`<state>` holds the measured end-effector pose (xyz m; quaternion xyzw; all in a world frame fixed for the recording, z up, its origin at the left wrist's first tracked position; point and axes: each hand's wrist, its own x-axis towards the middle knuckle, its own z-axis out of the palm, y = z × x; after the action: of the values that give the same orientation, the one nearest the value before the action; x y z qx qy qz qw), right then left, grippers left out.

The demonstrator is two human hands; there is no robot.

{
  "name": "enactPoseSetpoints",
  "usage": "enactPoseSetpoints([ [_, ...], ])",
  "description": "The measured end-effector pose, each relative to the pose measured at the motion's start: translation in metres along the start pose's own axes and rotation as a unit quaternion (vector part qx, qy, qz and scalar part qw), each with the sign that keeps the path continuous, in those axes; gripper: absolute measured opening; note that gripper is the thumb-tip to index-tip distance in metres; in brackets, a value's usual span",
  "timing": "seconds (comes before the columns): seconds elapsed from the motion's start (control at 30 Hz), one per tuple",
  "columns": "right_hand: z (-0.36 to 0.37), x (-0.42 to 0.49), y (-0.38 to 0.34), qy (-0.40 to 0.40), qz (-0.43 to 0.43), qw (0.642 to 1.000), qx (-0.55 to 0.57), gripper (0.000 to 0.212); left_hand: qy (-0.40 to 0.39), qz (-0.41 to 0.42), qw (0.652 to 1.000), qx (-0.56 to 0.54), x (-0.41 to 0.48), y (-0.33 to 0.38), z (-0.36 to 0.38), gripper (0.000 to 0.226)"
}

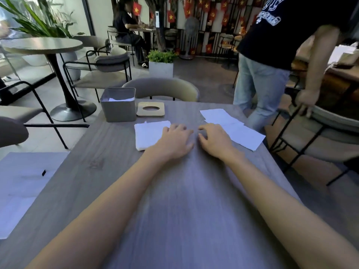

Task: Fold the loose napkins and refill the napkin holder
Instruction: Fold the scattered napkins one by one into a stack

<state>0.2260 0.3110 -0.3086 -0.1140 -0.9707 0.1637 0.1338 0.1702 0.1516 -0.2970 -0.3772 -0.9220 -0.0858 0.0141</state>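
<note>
Napkins: loose napkins [239,131] lie flat and overlapping, well right of the holder [118,107] and nearer the person; the spread runs slantwise, far-left to near-right
Stack: folded stack [149,136] sits just on the near side of the holder, edges roughly squared
Holder: grey open-topped box; some white paper shows inside, below its rim
Lid: wooden lid [150,109] with a round hole lies flat just right of the holder, off the box
Left hand [174,140]: palm down, fingers relaxed and spread, holding nothing; it rests near-right of the holder, against the stack's right edge
Right hand [214,139]: further right of the holder, fingers loosely bent, thumb and forefinger apart with nothing seen between them; its far side lies over the left edge of the loose sheets
Relation: the loose sheets lie to the right of both hands, so the right hand is the nearer and already touches them; the left is nearer the stack and holder
Judgement: likely between folds, with a sheet to be drawn leftward onto bare table [184,200]; the holder seems only partly filled
Around: a large pale sheet [25,181] lies near-left of the holder, a chair [161,88] stands behind it, and a standing person [272,45] is far right
</note>
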Motion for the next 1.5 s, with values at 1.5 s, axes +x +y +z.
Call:
enactPoseSetpoints([
  [1.5, 0.032, 0.045, -0.096, 0.057, 0.091, 0.933, 0.345, 0.029, 0.178, -0.25, 0.897, -0.317, -0.051, -0.108, -0.014, 0.044],
])
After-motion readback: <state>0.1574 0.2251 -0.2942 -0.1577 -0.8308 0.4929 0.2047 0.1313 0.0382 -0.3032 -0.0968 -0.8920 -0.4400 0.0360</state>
